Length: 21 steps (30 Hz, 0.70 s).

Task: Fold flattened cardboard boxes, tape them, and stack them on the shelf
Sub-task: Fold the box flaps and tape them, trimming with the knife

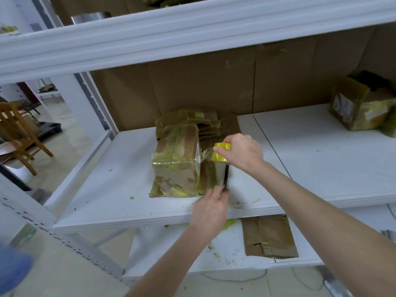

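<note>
A folded cardboard box point(176, 166), patched with yellowish tape, stands on the white shelf board point(107, 189). My right hand point(242, 152) grips a yellow tape roll point(221, 152) just right of the box's top edge, and a clear strip of tape point(212, 172) runs down from it along the box's right side. My left hand point(211, 205) holds a thin black blade-like tool point(225, 177) upright against that strip near the shelf. Behind the box lies a pile of flattened cardboard boxes point(203, 125).
A taped, open-topped box point(360, 103) sits at the far right of the shelf. A flattened cardboard piece point(269, 236) lies on the lower shelf. A white shelf beam point(171, 37) crosses overhead. A wooden chair point(19, 133) stands at the left on the floor.
</note>
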Each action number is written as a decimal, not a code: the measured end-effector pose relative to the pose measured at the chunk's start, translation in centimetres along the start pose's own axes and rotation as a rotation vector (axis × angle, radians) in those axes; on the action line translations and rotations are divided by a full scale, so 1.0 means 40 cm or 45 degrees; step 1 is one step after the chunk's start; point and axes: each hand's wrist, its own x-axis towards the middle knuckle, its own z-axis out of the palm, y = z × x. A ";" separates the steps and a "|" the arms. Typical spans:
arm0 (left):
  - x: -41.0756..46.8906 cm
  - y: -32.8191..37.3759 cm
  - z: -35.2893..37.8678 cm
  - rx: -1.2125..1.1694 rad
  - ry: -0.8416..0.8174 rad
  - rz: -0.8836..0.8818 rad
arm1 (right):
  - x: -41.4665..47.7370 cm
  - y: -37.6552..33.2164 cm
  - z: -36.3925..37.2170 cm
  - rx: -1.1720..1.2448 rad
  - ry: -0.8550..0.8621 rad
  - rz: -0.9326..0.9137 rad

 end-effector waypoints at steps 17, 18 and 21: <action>0.086 0.038 -0.023 0.140 -0.241 -0.323 | 0.004 0.016 0.008 0.021 -0.045 0.010; 0.091 0.045 -0.028 0.144 -0.293 -0.336 | 0.002 0.020 0.009 0.020 -0.049 0.010; 0.073 0.042 -0.015 0.112 -0.368 -0.352 | 0.002 0.033 0.017 0.043 -0.072 0.004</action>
